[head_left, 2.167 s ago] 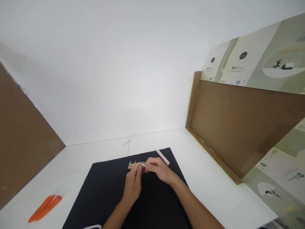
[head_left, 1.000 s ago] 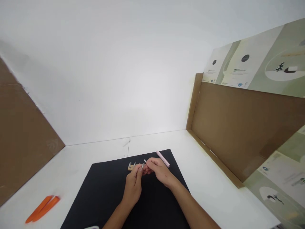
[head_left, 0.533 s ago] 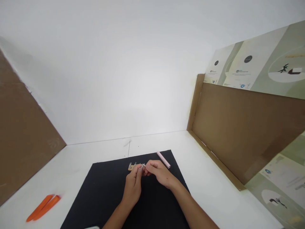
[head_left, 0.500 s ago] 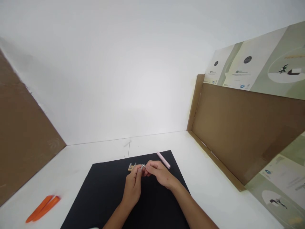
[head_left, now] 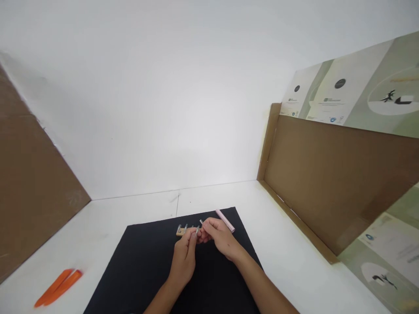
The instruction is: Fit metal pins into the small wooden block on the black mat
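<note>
My left hand [head_left: 185, 253] is closed in a pinch on a small silvery metal piece [head_left: 197, 232], whose exact kind I cannot make out. Close beside it, my right hand [head_left: 218, 235] has its thumb and fingers pressed together around another small silvery piece [head_left: 201, 222] that sticks up to the left. Just beyond the fingertips lies a light wooden strip [head_left: 179, 233] with several upright metal hooks [head_left: 186, 227] along it. Its right part is hidden behind my hands.
A black mat [head_left: 137, 261] lies on the white table [head_left: 101, 240]. A pink roll [head_left: 225, 220] rests near its far right corner. Two orange strips [head_left: 59, 288] are at the left. Cardboard panels stand on the left [head_left: 36, 174] and right [head_left: 334, 174], before a white wall [head_left: 183, 96].
My hands have drawn slightly apart at the fingertips. The silvery pieces, close together before, now show separately, one at each hand.
</note>
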Action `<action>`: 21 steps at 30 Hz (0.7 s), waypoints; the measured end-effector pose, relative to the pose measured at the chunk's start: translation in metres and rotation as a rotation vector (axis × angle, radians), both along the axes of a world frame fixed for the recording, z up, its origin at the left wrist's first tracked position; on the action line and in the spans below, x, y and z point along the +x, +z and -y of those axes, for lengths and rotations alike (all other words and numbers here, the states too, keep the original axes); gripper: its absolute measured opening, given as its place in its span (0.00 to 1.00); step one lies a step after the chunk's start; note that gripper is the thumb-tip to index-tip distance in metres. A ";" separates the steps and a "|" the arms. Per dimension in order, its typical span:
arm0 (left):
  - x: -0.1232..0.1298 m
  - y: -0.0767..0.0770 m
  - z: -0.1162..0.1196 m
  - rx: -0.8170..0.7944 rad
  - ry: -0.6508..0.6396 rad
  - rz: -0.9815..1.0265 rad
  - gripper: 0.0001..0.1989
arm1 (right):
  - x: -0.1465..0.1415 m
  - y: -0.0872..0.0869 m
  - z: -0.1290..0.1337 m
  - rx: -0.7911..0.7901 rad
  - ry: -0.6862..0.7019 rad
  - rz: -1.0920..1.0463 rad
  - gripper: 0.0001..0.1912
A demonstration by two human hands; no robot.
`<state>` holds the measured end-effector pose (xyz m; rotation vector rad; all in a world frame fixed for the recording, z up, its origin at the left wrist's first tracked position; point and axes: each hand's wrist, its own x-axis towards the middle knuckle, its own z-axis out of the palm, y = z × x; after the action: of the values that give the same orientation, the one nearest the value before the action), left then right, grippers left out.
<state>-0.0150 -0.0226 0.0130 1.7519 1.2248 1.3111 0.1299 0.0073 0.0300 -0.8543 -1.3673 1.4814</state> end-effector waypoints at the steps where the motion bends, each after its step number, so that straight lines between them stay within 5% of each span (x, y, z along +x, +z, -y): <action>1: 0.000 0.000 0.000 -0.001 0.005 -0.003 0.17 | 0.001 0.001 0.001 0.011 0.014 0.009 0.16; 8: -0.003 0.000 0.001 0.013 0.041 0.001 0.17 | 0.007 0.010 0.006 0.128 0.133 0.078 0.13; 21: -0.003 0.001 0.001 0.008 0.049 -0.012 0.18 | 0.011 0.014 0.007 0.186 0.138 0.166 0.15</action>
<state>-0.0177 -0.0231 0.0141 1.7485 1.2779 1.3370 0.1414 -0.0002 0.0444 -0.7911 -1.6876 1.3840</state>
